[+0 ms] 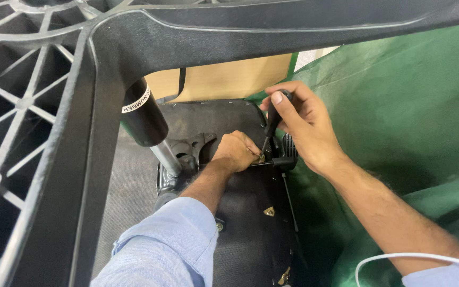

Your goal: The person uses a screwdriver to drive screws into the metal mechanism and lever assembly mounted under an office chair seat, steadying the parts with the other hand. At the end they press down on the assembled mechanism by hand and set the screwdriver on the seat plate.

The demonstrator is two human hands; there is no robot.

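Right hand [306,125] just right of frame centre, clenched around black screwdriver [272,123] handle, thumb on top end, shaft angled down-left, tip at small brass-coloured fastener [262,158] on the chair seat underside [245,228]. Left hand [236,150] at centre, fingers curled and pressed down right beside that fastener, touching the black metal bracket [197,146]; whether it pinches anything, cannot tell. Both sleeves light blue. Seat underside black, runs from centre to lower edge, more brass fittings lower down. Gas cylinder [144,119] black with chrome rod, left of left hand, meeting the bracket. Black plastic chair base [96,106] fills upper and left frame, close to camera. Green cloth [399,106] covers right side. White cable [399,258] lower right.
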